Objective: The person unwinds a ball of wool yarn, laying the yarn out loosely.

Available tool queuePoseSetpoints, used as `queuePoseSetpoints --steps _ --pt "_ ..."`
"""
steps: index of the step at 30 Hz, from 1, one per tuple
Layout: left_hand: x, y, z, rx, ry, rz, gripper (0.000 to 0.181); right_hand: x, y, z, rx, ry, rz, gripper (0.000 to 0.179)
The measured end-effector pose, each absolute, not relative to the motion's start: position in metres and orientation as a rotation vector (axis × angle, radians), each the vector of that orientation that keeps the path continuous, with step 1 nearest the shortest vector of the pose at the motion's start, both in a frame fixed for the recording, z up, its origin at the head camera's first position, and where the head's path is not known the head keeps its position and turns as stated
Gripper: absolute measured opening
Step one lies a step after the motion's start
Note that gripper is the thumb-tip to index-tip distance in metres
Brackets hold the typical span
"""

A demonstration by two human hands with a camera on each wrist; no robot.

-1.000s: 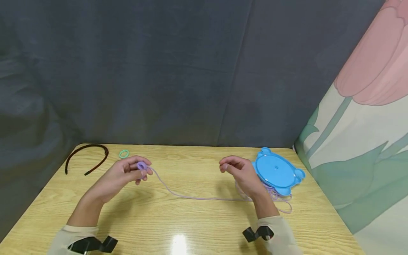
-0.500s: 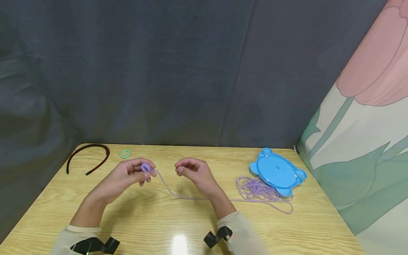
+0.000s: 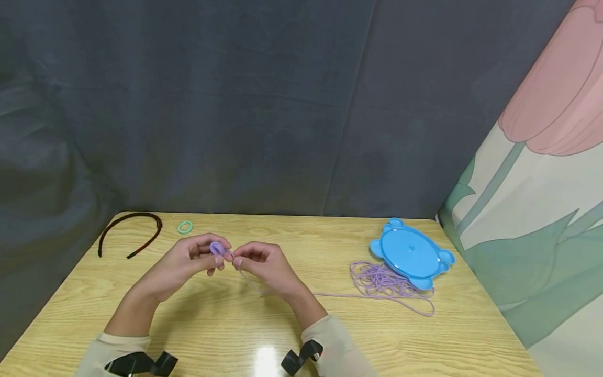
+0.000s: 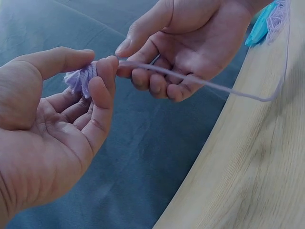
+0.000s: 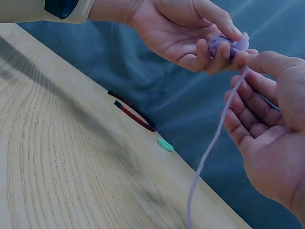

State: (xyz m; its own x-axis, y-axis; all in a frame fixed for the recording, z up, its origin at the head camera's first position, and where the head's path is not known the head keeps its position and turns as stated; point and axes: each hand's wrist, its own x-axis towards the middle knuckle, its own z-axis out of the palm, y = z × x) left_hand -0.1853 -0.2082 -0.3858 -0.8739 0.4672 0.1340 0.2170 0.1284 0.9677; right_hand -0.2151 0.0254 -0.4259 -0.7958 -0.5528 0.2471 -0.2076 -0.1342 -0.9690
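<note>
My left hand (image 3: 190, 259) holds a small wound bundle of purple yarn (image 4: 82, 80) between thumb and fingers, above the table. From the bundle a single yarn strand (image 5: 209, 148) runs out to the right. Close beside the left fingertips, my right hand (image 3: 266, 264) pinches that strand with thumb and index finger. Its other fingers are loosely curved, as the right wrist view shows. The strand drops to the table and leads to a loose purple yarn pile (image 3: 377, 278), partly covered by a blue lid-like plate (image 3: 409, 252) with rounded lobes.
A dark headband (image 3: 127, 217) lies at the table's back left, with a small mint-green ring (image 3: 185, 227) to its right. Behind the wooden table (image 3: 226, 335) hangs a dark curtain (image 3: 235, 104); a flower-patterned cloth (image 3: 542, 209) borders the right side.
My right hand has moved left from near the blue plate to the left fingertips and has taken the strand. The left hand, gripping the bundle, has shifted only slightly.
</note>
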Motion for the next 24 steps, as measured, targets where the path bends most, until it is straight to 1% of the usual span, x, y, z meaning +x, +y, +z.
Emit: queuePoseSetpoints --steps 6,13,17,24 --pt "-0.185 -0.207 -0.386 0.695 2.195 1.830 0.029 -0.214 0.030 -0.423 -0.849 1.921 -2.012 0.023" --pt "-0.185 -0.208 -0.386 0.763 2.168 1.845 0.016 -0.217 0.043 -0.417 -0.808 1.979 -2.076 0.022" --pt "-0.184 -0.208 -0.386 0.802 2.158 1.843 0.015 -0.219 0.052 -0.414 -0.792 1.981 -2.108 0.020" --pt "-0.183 -0.207 -0.385 0.776 2.186 1.836 0.014 -0.220 0.069 -0.410 -0.749 2.016 -2.126 0.019"
